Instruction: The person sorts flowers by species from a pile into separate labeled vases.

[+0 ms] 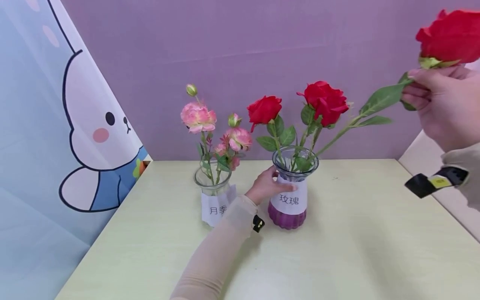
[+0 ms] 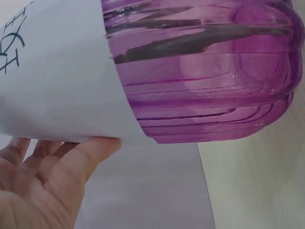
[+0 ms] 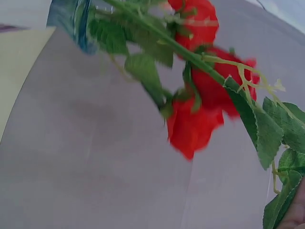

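My left hand [image 1: 267, 186] grips the side of a glass vase [image 1: 288, 217], purple at its base, with a white paper label [image 1: 289, 200] round its middle. In the left wrist view, the thumb lies against the paper and the purple base [image 2: 209, 90] fills the upper right. Up at the right, my right hand [image 1: 448, 102] pinches the leafy stem of a red rose [image 1: 450, 39] just under its bloom. That stem [image 3: 178, 46] slants down to the vase's mouth; where its lower end sits is unclear. Other red roses [image 1: 325, 104] stand in the same vase.
Left of the purple vase stands a clear glass vase [image 1: 210, 187] with pink flowers [image 1: 198, 118] and its own paper label [image 1: 215, 210]. Both stand on a pale table [image 1: 337, 258]. Behind is a purple backdrop [image 1: 225, 41]; a cartoon-printed cloth [image 1: 33, 166] hangs at the left.
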Tool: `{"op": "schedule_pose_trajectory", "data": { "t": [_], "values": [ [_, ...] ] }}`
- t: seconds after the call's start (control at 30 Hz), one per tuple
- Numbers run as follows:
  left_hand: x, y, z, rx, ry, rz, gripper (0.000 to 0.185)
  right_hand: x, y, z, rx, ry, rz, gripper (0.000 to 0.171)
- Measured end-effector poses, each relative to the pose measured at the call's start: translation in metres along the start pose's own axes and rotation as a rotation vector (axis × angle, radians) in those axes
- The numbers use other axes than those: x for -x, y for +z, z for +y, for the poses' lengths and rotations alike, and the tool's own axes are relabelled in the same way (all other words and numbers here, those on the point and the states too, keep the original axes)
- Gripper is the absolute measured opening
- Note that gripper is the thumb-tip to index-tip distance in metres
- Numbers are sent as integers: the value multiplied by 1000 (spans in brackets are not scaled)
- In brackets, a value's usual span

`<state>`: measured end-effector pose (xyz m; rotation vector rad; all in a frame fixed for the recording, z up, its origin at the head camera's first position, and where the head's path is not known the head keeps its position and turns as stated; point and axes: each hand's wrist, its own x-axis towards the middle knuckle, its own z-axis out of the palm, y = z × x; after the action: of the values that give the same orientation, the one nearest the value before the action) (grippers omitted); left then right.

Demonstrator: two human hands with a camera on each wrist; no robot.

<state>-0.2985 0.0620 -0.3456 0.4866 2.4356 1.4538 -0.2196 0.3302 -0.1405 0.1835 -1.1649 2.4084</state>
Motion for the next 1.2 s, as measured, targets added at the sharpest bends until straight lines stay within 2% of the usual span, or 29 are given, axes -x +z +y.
{"op": "schedule_pose_trajectory", "data": {
  "t": [0.2, 0.47, 0.63, 0.77, 0.9, 1.03, 1.2],
  "values": [
    [1, -2, 1, 13, -28, 15, 76, 13, 29, 21, 99, 68, -38, 9],
    [3, 0, 4, 13, -19, 7, 75, 29, 46, 43, 233, 75, -155, 10],
    [3, 0, 4, 21, -27, 13, 73, 35, 58, 58, 412, 56, -185, 20],
    [3, -1, 2, 24, -31, 16, 73, 40, 70, 72, 578, -1, -229, 22],
    [2, -2, 1, 16, -25, 17, 74, 44, 77, 84, 815, -75, -292, 22],
    [1, -1, -1, 23, -16, 17, 76, 47, 75, 95, 992, -126, -340, 22],
    [2, 2, -5, 109, 2, -23, 76, 47, 66, 108, 1088, -100, -396, 21]
  ]
}}
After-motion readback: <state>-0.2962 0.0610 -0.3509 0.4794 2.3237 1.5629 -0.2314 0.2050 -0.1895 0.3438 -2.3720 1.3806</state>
